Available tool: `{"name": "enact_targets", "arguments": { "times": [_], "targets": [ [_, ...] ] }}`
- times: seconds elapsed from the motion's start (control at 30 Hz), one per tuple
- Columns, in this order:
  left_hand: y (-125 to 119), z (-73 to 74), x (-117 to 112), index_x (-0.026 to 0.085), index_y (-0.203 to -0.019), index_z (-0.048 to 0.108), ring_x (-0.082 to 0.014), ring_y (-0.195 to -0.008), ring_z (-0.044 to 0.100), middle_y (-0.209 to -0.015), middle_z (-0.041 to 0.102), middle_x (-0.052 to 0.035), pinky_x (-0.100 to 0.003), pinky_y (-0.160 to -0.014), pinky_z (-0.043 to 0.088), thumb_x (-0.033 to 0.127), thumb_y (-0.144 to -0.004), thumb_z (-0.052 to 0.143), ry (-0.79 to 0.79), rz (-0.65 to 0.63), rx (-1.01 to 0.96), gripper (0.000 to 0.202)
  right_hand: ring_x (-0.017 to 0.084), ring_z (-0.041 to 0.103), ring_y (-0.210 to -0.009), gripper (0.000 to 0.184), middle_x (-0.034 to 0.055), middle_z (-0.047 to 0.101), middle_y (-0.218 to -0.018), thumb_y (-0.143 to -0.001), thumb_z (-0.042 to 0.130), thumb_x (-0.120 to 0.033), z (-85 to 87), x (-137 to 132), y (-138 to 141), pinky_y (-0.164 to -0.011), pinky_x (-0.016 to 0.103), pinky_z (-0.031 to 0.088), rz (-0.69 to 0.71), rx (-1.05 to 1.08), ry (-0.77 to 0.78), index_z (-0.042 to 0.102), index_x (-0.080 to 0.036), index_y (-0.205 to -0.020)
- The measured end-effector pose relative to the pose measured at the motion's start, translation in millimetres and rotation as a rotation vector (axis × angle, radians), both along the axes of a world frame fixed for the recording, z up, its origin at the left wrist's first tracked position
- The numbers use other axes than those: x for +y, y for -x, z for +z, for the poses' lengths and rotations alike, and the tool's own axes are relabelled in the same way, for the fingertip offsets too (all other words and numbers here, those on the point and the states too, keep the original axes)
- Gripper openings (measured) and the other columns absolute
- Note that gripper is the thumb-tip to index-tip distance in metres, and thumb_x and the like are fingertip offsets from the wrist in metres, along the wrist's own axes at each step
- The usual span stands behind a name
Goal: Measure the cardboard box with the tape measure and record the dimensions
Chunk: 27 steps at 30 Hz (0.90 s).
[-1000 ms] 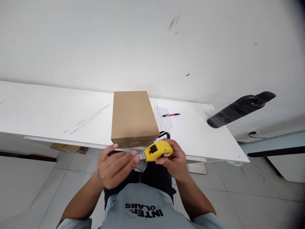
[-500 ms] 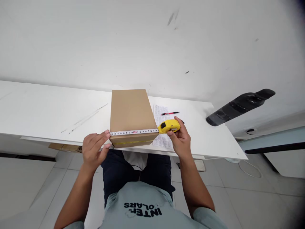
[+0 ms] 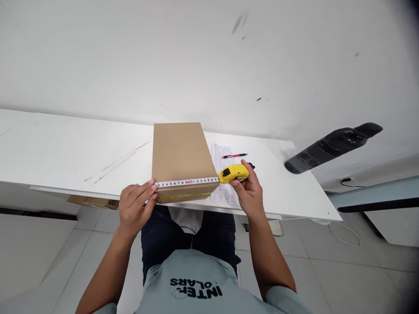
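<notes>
A brown cardboard box (image 3: 180,150) sits at the front edge of the white table, with a strip of yellow along its near side. Across its near top edge lies the white blade of a yellow tape measure (image 3: 234,173), pulled out from left to right. My left hand (image 3: 135,207) presses the blade's free end at the box's near left corner, fingers together; their tips cover the first marks. Wrapped around the yellow case, just beyond the box's right edge, is my right hand (image 3: 251,196), its thumb on the near side.
Right of the box, a sheet of paper with writing (image 3: 225,195) lies partly under the tape measure. A red and black pen (image 3: 235,155) rests on it. A tall black bottle (image 3: 327,150) stands near the right end of the table (image 3: 72,150), before the wall.
My left hand has shifted slightly right with the blade's end, its thumb now closer to the fingers. The blade's numbers have slid right along the box edge. My right hand has barely moved.
</notes>
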<state>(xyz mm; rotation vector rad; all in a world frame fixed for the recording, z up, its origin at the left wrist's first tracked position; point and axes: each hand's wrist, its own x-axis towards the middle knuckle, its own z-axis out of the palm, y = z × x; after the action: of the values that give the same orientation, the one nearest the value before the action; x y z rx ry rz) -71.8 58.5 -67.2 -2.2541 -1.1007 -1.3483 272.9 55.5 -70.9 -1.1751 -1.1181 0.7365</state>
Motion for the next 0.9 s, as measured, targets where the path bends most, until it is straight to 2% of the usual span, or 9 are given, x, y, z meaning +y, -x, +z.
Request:
{"name": "enact_targets", "arguments": {
  "times": [0.27,0.37,0.47,0.53,0.6,0.67,0.73,0.83,0.9],
  "targets": [
    [-2,4.8,-1,0.029,-0.125,0.065,-0.0184,-0.1,0.075,-0.118,0.079,-0.0058,-0.036,-0.09,0.057,0.011,-0.088,0.074,0.028,-0.043,-0.054,0.042,0.028,0.061,-0.129,0.082,0.0107,0.06,-0.146,-0.074,0.088,-0.047,-3.8,6,4,-0.107,0.044,0.054,0.085,0.124,-0.026,0.054,-0.03,-0.146],
    [-3,9.7,-9,0.032,-0.126,0.062,-0.0161,-0.088,0.075,-0.108,0.081,-0.0011,-0.035,-0.088,0.057,0.01,-0.09,0.072,0.001,-0.018,-0.048,0.043,0.029,0.065,-0.121,0.076,0.0111,0.067,-0.137,-0.07,0.09,-0.046,-3.7,9,7,-0.099,0.045,0.059,0.091,0.179,0.03,0.059,-0.027,-0.137],
    [-10,19.9,-28,0.034,-0.135,0.054,-0.015,-0.078,0.075,-0.099,0.082,0.0023,-0.037,-0.09,0.057,0.008,-0.088,0.073,-0.008,-0.01,0.01,0.057,0.028,0.07,-0.108,0.071,0.0098,0.073,-0.122,-0.065,0.092,-0.048,-4.2,3,6,-0.093,0.045,0.061,0.079,0.25,0.055,0.065,-0.027,-0.126],
    [-22,26.1,-44,0.034,-0.136,0.052,-0.0142,-0.075,0.074,-0.096,0.082,0.0031,-0.037,-0.092,0.058,0.007,-0.086,0.075,-0.025,-0.089,0.039,0.061,0.028,0.071,-0.103,0.07,0.0089,0.074,-0.116,-0.063,0.093,-0.05,-6.2,-9,6,-0.09,0.045,0.061,0.097,0.297,0.061,0.066,-0.028,-0.123],
    [-40,27.1,-57,0.033,-0.129,0.056,-0.0132,-0.075,0.075,-0.097,0.082,0.0034,-0.037,-0.095,0.058,0.01,-0.084,0.078,-0.057,-0.221,0.061,0.055,0.027,0.071,-0.096,0.072,0.0076,0.075,-0.11,-0.061,0.094,-0.052,-10.2,-27,6,-0.084,0.044,0.061,0.134,0.32,0.085,0.065,-0.029,-0.122],
    [-62,19.8,-64,0.032,-0.119,0.057,-0.0114,-0.074,0.074,-0.099,0.082,0.0043,-0.037,-0.097,0.058,0.012,-0.084,0.079,-0.069,-0.328,0.049,0.046,0.026,0.071,-0.084,0.076,0.0058,0.075,-0.101,-0.057,0.095,-0.054,-15.8,-48,11,-0.075,0.041,0.062,0.186,0.336,0.148,0.064,-0.031,-0.122],
    [-83,4.6,-66,0.032,-0.116,0.054,-0.0099,-0.07,0.073,-0.097,0.082,0.0063,-0.039,-0.1,0.057,0.012,-0.085,0.078,-0.042,-0.38,-0.012,0.044,0.024,0.071,-0.075,0.078,0.0046,0.076,-0.096,-0.053,0.097,-0.054,-22.2,-67,20,-0.068,0.039,0.061,0.232,0.378,0.226,0.064,-0.031,-0.12],
    [-110,-22.4,-63,0.034,-0.119,0.052,-0.0111,-0.064,0.071,-0.089,0.081,0.0081,-0.045,-0.104,0.055,0.01,-0.085,0.076,-0.001,-0.407,-0.097,0.048,0.023,0.072,-0.076,0.074,0.0044,0.077,-0.097,-0.053,0.097,-0.054,-32.5,-86,38,-0.069,0.037,0.061,0.267,0.475,0.305,0.064,-0.03,-0.115],
    [-120,-33.6,-60,0.032,-0.122,0.053,-0.0137,-0.069,0.073,-0.088,0.08,0.0052,-0.047,-0.105,0.055,0.011,-0.084,0.078,-0.004,-0.411,-0.11,0.051,0.023,0.073,-0.08,0.07,0.0044,0.077,-0.098,-0.056,0.095,-0.055,-39.5,-93,44,-0.074,0.037,0.061,0.26,0.529,0.323,0.064,-0.029,-0.114]
  ]
}}
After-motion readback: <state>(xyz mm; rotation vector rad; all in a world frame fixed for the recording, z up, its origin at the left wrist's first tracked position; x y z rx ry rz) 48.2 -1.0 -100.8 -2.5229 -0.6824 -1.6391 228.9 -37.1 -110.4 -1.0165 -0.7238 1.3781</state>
